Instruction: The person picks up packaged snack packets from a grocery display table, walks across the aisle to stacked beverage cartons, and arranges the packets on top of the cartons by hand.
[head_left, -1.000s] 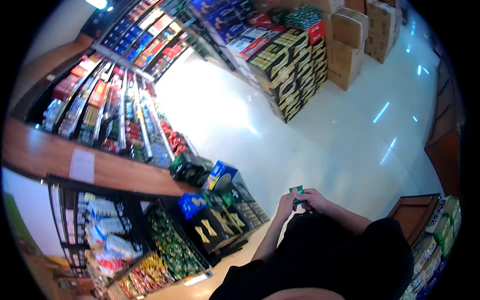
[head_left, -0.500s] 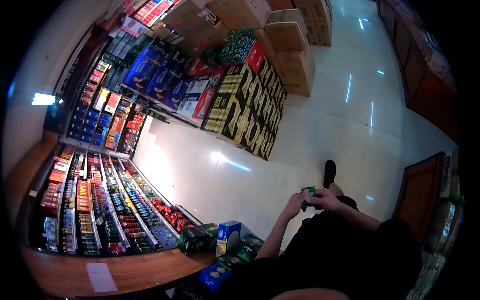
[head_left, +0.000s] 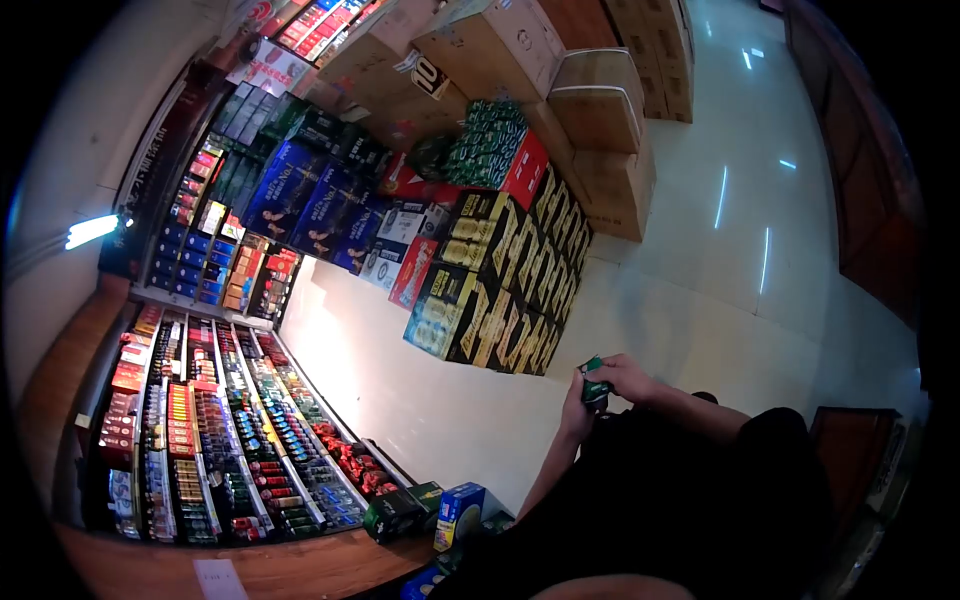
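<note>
A small green packet (head_left: 596, 386), shiny and partly covered by fingers, is held in front of my body. My left hand (head_left: 576, 412) grips its lower left side, fingers closed. From the right, my right hand (head_left: 626, 377) pinches the upper part between thumb and fingers. Both hands are close together above my dark clothing. The print on the packet is too small to read, and whether it is torn cannot be made out.
At the left, a display case (head_left: 230, 420) holds rows of small packs. Green boxes (head_left: 395, 512) and a blue box (head_left: 460, 515) stand on its wooden counter (head_left: 300, 568). Stacked black-and-gold cartons (head_left: 490, 280) and brown cardboard boxes (head_left: 595, 95) rise ahead from the pale tiled floor (head_left: 700, 310).
The view has shifted, so cartons and case sit lower. My hands have moved slightly left and up in the picture, and the packet is more tilted. The dark shoe has left view.
</note>
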